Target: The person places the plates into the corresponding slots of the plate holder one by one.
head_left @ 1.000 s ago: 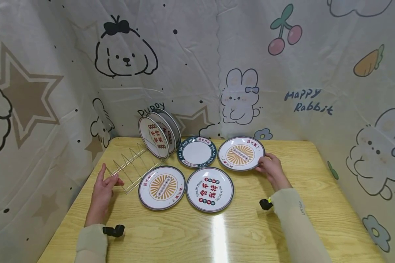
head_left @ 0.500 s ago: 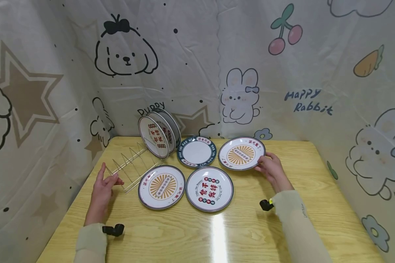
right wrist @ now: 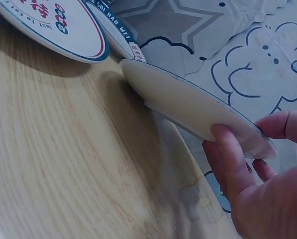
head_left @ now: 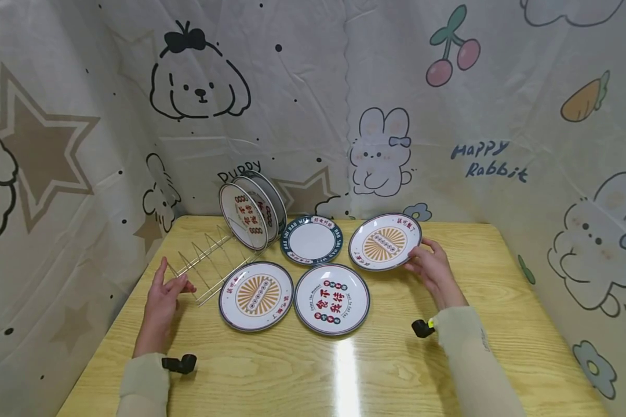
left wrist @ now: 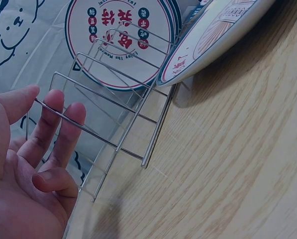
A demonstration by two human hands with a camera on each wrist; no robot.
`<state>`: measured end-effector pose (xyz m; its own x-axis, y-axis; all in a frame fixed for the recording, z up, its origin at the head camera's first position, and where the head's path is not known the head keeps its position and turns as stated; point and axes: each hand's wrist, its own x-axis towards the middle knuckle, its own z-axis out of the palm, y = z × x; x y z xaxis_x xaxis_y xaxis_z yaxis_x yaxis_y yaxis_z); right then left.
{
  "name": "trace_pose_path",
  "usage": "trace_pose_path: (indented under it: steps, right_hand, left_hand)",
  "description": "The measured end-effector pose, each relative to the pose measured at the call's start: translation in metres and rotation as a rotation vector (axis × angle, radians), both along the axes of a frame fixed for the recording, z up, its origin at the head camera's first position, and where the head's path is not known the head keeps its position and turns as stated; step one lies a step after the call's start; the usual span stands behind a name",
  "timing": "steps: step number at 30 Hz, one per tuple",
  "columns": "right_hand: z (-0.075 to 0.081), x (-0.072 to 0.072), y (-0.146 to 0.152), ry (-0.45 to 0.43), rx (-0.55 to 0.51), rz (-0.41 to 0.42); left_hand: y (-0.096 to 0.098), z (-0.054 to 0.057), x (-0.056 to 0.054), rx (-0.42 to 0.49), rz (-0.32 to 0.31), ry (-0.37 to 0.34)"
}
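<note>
My right hand [head_left: 433,272] pinches the right rim of a white plate [head_left: 385,242] with an orange sunburst. In the right wrist view this plate's pale underside [right wrist: 188,104] is tilted above the table, fingers below and thumb at the rim. At the left, my left hand [head_left: 162,304] holds the near end of a wire dish rack [head_left: 204,256]; the left wrist view has its fingertips [left wrist: 76,113] around the end wire. Several plates [head_left: 243,218] stand upright in the rack's far end. A second sunburst plate [head_left: 256,296] lies beside the rack.
A plate with red lettering [head_left: 332,300] lies flat in the middle. Behind it is a green-rimmed plate [head_left: 311,241]. The wooden table [head_left: 271,376] meets a printed curtain [head_left: 302,87] at the back and sides.
The plate in my right hand has shifted slightly right and tilted up, its far edge rising. My left hand and the rack have stayed in place.
</note>
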<state>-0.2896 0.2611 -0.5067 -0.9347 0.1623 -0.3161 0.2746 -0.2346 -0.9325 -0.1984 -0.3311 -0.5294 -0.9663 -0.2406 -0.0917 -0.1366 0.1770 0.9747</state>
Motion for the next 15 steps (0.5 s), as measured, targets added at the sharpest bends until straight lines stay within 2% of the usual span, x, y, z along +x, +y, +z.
trace_pose_path:
  steps: [7,15]
  right_hand:
    - [0.004,0.006,0.001,0.021,-0.01,0.005]
    - [0.009,0.012,-0.004,0.04,-0.003,0.019]
  left_hand:
    - [0.001,0.0,0.0,0.042,-0.003,-0.008]
    - [0.0,0.001,-0.001,0.043,-0.002,-0.037]
